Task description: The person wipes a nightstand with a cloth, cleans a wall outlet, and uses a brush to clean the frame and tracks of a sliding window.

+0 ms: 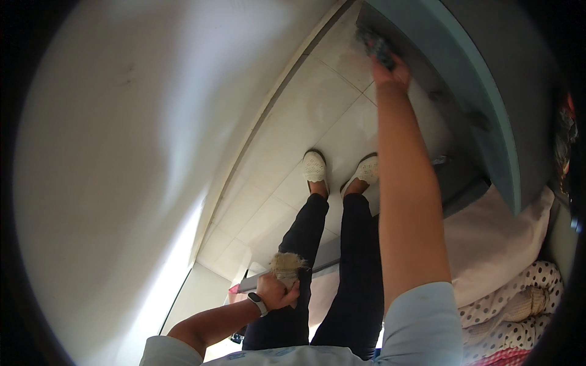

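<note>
My right hand (390,71) reaches far forward, its fingers closed around a dark, patterned bunched cloth (377,43). The cloth is blurred and lies close to the grey side of a piece of furniture with a curved blue-green edge (476,68). Near my thigh, my left hand (277,293) grips a brush (287,267) with pale, frayed bristles pointing forward; most of its handle is hidden by the fingers. A band with a dark face sits on the left wrist.
Pale floor tiles (293,114) lie under my white perforated shoes (314,165). A whitish wall (114,137) rises at the left. At the right are a pink cloth (499,242) and polka-dot bedding (512,315) beside a low grey frame (462,187).
</note>
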The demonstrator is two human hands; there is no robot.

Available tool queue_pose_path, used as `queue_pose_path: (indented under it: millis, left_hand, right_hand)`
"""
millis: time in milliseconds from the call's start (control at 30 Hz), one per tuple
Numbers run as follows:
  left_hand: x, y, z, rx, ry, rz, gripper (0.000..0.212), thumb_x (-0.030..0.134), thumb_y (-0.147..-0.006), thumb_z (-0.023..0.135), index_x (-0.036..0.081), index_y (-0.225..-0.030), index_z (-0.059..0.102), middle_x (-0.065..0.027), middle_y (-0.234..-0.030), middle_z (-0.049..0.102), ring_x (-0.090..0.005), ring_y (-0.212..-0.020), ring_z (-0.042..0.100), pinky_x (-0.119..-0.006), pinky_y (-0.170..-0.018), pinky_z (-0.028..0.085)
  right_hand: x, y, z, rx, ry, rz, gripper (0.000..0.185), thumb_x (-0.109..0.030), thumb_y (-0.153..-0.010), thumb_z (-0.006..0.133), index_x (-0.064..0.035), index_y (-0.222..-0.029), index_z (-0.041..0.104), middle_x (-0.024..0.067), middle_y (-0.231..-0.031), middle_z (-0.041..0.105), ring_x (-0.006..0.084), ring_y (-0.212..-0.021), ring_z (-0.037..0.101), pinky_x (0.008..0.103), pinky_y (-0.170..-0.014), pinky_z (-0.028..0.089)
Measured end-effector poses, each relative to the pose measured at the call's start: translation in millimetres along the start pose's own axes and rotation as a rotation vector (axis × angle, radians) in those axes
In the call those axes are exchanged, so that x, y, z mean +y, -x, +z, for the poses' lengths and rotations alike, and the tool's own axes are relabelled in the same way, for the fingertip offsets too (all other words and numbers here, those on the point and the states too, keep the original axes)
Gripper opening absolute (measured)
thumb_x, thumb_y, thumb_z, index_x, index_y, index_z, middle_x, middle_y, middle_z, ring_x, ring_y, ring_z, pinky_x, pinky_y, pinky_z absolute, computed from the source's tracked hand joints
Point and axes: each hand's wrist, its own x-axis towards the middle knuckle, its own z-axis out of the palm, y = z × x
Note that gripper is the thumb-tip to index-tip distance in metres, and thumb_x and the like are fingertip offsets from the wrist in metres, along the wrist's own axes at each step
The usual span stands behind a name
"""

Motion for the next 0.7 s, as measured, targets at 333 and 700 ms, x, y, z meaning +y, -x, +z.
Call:
queue_pose_path:
  millis: [333,700]
  left_hand:
    - [4,1,-4,0.045,0.113,-0.053,0.03,0.037,-0.077,0.055,0.01,-0.069,0.063,-0.0095,-0.055,0.057,-0.0307,-0.052,0.057,-0.039,-0.049,0.047]
    - [1,8,3,0.031,0.04,-0.081,0.026,0.036,-0.076,0.055,0.012,-0.075,0.064,-0.01,-0.061,0.06,-0.0308,-0.058,0.06,-0.039,-0.053,0.049]
  right_hand:
    - [8,174,57,-0.157,-0.51,0.233,0.063,0.005,-0.069,0.045,0.0051,-0.13,0.029,0.0218,-0.124,0.039,0.0365,-0.113,0.039,0.0483,-0.094,0.04]
    - [75,62,-30,0.468,0.725,-0.27,0.019,-0.003,-0.08,0.055,0.0002,-0.099,0.055,0.0115,-0.098,0.058,0.0229,-0.086,0.056,0.0353,-0.071,0.048]
